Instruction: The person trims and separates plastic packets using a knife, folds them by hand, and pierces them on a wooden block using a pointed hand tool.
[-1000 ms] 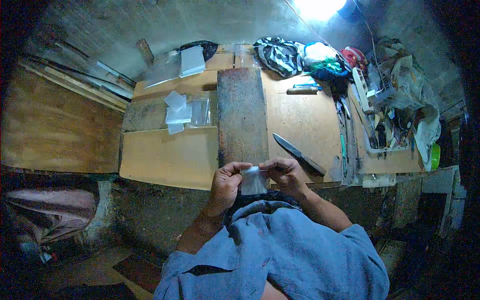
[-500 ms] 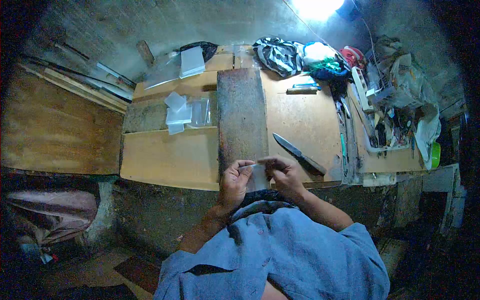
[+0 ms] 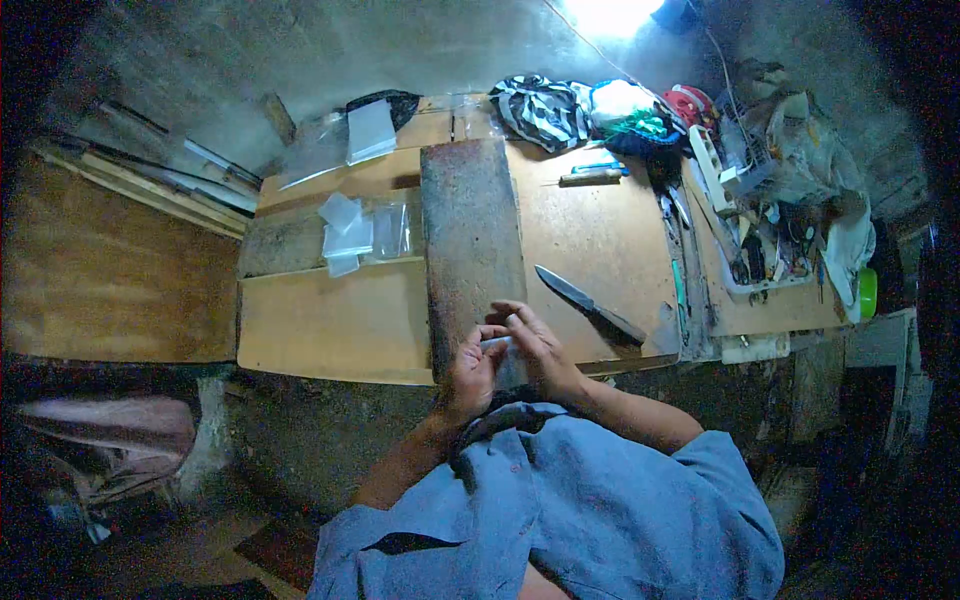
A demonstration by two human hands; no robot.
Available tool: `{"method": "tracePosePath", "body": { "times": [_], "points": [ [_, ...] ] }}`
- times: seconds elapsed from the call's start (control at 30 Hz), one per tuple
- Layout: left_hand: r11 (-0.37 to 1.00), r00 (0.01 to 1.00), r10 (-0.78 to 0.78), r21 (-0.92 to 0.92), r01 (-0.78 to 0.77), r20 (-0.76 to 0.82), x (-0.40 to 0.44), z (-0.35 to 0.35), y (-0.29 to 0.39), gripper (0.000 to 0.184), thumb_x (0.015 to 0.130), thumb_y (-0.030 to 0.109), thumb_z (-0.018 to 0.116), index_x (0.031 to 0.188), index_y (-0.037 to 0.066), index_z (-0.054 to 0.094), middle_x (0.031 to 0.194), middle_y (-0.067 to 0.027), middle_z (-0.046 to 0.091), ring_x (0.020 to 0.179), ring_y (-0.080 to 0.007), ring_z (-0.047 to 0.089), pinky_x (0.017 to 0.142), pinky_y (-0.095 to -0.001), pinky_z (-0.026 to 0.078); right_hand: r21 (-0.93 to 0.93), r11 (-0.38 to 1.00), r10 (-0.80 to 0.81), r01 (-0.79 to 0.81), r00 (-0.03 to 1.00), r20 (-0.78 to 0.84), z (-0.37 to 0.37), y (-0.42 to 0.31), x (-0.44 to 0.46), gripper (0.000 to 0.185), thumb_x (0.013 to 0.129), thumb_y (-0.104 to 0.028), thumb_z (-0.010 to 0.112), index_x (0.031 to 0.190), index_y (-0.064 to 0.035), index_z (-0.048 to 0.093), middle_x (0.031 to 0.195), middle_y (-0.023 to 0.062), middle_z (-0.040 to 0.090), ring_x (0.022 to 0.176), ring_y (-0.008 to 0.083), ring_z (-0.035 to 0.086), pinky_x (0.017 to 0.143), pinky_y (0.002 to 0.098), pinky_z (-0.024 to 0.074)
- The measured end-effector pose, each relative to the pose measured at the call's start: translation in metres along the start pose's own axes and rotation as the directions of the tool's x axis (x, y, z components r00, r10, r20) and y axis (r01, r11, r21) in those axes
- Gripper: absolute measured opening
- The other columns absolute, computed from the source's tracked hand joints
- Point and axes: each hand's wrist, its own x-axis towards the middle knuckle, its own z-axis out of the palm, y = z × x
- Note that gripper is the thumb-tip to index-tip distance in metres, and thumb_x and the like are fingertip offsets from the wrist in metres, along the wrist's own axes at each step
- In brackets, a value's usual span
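Note:
Close to my body, at the bench's front edge, a small translucent plastic sheet hangs between my two hands. My left hand is closed on its left side, with the thumb and forefinger at the upper edge. My right hand is at the right side and top of the sheet, its fingers bent over towards the left hand with the tips close together. The fingers partly hide the sheet's upper edge. Under and beyond the hands lies a dark, worn board. A knife rests right of it, blade pointing up and left.
More translucent sheets lie left of the board, and a stack of sheets sits farther back. A wooden-handled tool lies at the back right. Bundled bags line the wall. A tray of tools stands right.
My right hand has turned, its fingers now reaching higher and farther left over the sheet. My left hand still grips the sheet. The whole view has shifted slightly.

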Motion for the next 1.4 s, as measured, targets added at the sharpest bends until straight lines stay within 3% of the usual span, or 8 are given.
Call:
{"method": "tracePosePath", "body": {
  "times": [0.13, 0.2, 0.3, 0.63, 1.07, 1.17, 1.27, 1.4],
  "points": [
    [0.998, 0.998, -0.066, 0.011, 0.066, 0.007, 0.001, -0.002, 0.004, 0.011, 0.093, 0.007, 0.049, 0.103, 0.003, 0.052, 0.091, -0.005, 0.06, 0.084, -0.0103, 0.054, 0.079, -0.0242, 0.044, -0.135, 0.99, -0.035, 0.035, 0.999, 0.002, -0.005, 0.005, 0.002, 0.044, 0.097, -0.025, 0.043, 0.131, 0.0004, 0.036, 0.121, 0.0123, 0.051, 0.115, 0.0174, 0.046, 0.098, 0.0307, 0.0343],
    [0.996, 0.997, 0.057, 0.07, -0.054, -0.049, 0.0, -0.006, 0.001, 0.011, 0.093, 0.007, 0.05, 0.103, 0.003, 0.052, 0.089, -0.0047, 0.06, 0.084, -0.0099, 0.054, 0.079, -0.0232, 0.044, -0.052, 0.992, -0.113, 0.112, 0.994, -0.005, -0.01, 0.01, 0.003, 0.039, 0.093, -0.019, 0.053, 0.126, -0.0008, 0.044, 0.114, 0.0115, 0.056, 0.106, 0.0172, 0.053, 0.093, 0.0293, 0.0409],
    [0.997, 0.998, 0.043, 0.061, -0.041, -0.045, -0.001, -0.011, 0.002, 0.013, 0.093, 0.011, 0.052, 0.102, 0.001, 0.051, 0.087, -0.0037, 0.059, 0.083, -0.0086, 0.053, 0.077, -0.0224, 0.043, -0.202, 0.974, -0.103, 0.103, 0.995, 0.011, -0.016, 0.013, -0.002, 0.026, 0.087, -0.009, 0.062, 0.11, 0.0011, 0.059, 0.105, 0.0088, 0.063, 0.096, 0.0143, 0.059, 0.084, 0.0275, 0.047],
    [0.995, 0.999, -0.037, 0.09, 0.036, 0.008, -0.005, -0.015, 0.018, 0.012, 0.092, 0.012, 0.054, 0.099, 0.001, 0.054, 0.086, -0.0023, 0.058, 0.077, -0.0077, 0.052, 0.072, -0.0234, 0.045, -0.222, 0.974, 0.015, -0.032, 0.997, -0.079, -0.02, -0.008, -0.007, 0.021, 0.082, -0.005, 0.066, 0.102, 0.0013, 0.064, 0.086, 0.0042, 0.066, 0.072, 0.0082, 0.058, 0.064, 0.0213, 0.0464],
    [0.999, 0.999, -0.021, 0.047, 0.019, 0.044, -0.009, -0.024, 0.023, 0.018, 0.086, -0.003, 0.049, 0.101, 0.0, 0.059, 0.09, -0.0054, 0.063, 0.081, -0.0097, 0.057, 0.076, -0.0241, 0.046, -0.172, 0.977, 0.127, -0.123, 0.992, 0.011, -0.032, -0.008, -0.009, 0.023, 0.079, 0.006, 0.06, 0.101, 0.0017, 0.064, 0.09, 0.0077, 0.067, 0.083, 0.0141, 0.062, 0.075, 0.0264, 0.0511],
    [0.994, 0.996, -0.086, 0.067, 0.087, -0.006, -0.009, -0.023, 0.023, 0.022, 0.084, -0.006, 0.047, 0.101, 0.001, 0.06, 0.09, -0.0056, 0.063, 0.081, -0.0095, 0.057, 0.076, -0.024, 0.046, -0.13, 0.974, 0.182, -0.187, 0.982, -0.044, -0.03, -0.009, -0.01, 0.022, 0.079, 0.005, 0.059, 0.099, 0.0018, 0.065, 0.09, 0.0071, 0.067, 0.08, 0.0134, 0.061, 0.071, 0.026, 0.0489],
    [0.991, 0.997, -0.081, -0.104, 0.079, -0.014, -0.007, -0.024, 0.02, 0.023, 0.079, -0.009, 0.051, 0.097, 0.0, 0.062, 0.087, -0.0079, 0.066, 0.076, -0.0146, 0.062, 0.072, -0.0262, 0.051, -0.146, 0.988, 0.046, -0.041, 0.999, 0.029, -0.036, 0.003, -0.008, 0.024, 0.079, -0.007, 0.065, 0.101, 0.0021, 0.064, 0.091, 0.0068, 0.067, 0.082, 0.0141, 0.061, 0.073, 0.0268, 0.0487],
    [0.998, 0.997, -0.061, 0.024, 0.063, -0.047, -0.007, -0.032, 0.008, 0.026, 0.078, -0.01, 0.049, 0.098, 0.0, 0.062, 0.09, -0.01, 0.066, 0.08, -0.0151, 0.063, 0.074, -0.0272, 0.052, -0.103, 0.994, 0.044, -0.036, 0.996, 0.072, -0.038, -0.001, -0.011, 0.054, 0.07, -0.039, 0.074, 0.103, 0.0025, 0.063, 0.094, 0.0081, 0.066, 0.085, 0.0157, 0.061, 0.076, 0.0282, 0.0484]
  ]
}}
